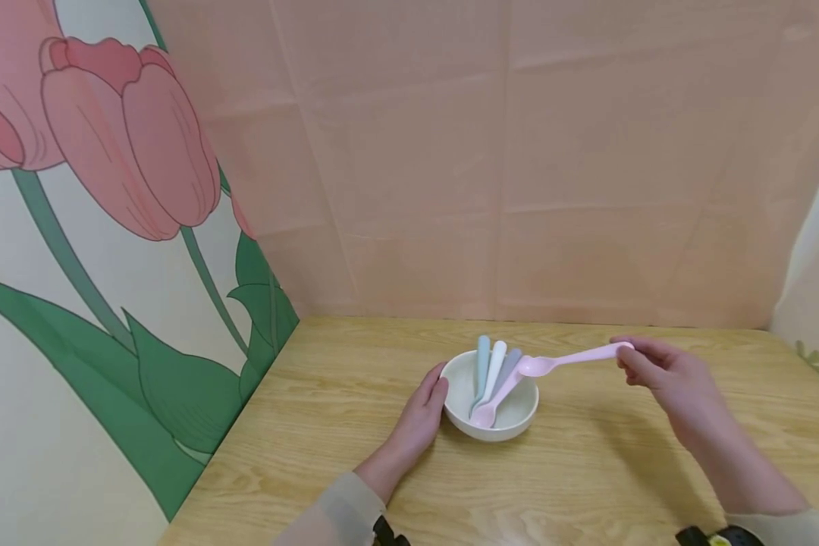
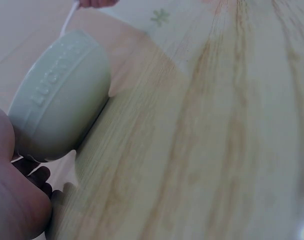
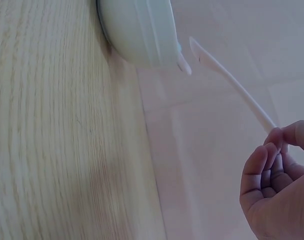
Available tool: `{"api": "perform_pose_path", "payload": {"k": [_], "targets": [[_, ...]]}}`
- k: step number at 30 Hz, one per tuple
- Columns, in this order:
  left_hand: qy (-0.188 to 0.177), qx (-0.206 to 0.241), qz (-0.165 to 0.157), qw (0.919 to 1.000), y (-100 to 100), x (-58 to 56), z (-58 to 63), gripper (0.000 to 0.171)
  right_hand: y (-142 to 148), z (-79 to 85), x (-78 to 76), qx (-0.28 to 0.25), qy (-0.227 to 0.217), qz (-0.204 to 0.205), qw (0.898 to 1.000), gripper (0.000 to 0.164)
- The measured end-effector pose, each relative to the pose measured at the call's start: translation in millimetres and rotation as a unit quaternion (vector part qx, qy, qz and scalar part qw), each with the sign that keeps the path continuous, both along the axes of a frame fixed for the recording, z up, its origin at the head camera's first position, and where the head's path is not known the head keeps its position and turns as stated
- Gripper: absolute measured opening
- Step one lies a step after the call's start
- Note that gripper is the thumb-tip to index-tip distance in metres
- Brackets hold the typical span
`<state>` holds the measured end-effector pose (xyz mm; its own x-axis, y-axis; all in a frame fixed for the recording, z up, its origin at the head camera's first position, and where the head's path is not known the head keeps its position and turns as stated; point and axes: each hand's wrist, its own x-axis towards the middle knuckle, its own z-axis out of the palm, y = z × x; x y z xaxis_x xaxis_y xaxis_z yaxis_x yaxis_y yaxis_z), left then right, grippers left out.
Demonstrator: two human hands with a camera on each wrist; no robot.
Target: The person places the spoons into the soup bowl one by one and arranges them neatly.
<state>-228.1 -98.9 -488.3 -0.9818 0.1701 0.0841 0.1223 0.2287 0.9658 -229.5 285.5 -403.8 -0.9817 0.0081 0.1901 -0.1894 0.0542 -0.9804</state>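
Observation:
A white bowl (image 1: 490, 434) stands on the wooden table, with raised lettering on its outer wall in the left wrist view. My left hand (image 1: 418, 415) grips its left side, thumb near the rim and fingers partly hidden behind. Inside lean a blue spoon (image 1: 482, 358), a white spoon (image 1: 496, 362), a greyish-purple spoon (image 1: 508, 368) and a pink spoon (image 1: 483, 415), handles up. Between thumb and fingertips, my right hand (image 1: 677, 383) pinches the handle end of another pink spoon (image 1: 580, 357). That spoon's head is raised by the bowl's right rim, overlapping the inner pink spoon's handle in the head view.
Around the bowl spreads the wooden tabletop (image 1: 355, 364). A plain pinkish cloth (image 1: 505, 167) hangs behind it. On the left stands a panel printed with large tulips (image 1: 130, 136), and a pale panel (image 1: 815, 303) borders the right side.

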Motion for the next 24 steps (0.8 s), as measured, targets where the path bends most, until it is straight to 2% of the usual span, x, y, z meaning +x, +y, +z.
{"api": "perform_pose_path", "payload": {"k": [8,13,18,24], "targets": [[-0.003,0.005,-0.001,1.0,0,0.2,0.2,0.055,-15,-4.3,0.1,-0.003,0.006,0.017,1.0,0.025],[0.001,0.004,0.004,1.0,1,-0.6,-0.7,0.054,-23,-4.3,-0.4,0.006,-0.004,0.023,1.0,0.02],[0.002,0.0,0.007,1.0,1,-0.6,-1.1,0.054,-33,-1.7,-1.6,0.055,-0.016,0.023,0.998,0.016],[0.0,0.0,0.008,1.0,1,-0.8,0.0,0.054,-43,-1.6,-4.7,0.093,-0.017,0.025,0.995,0.023]]}}
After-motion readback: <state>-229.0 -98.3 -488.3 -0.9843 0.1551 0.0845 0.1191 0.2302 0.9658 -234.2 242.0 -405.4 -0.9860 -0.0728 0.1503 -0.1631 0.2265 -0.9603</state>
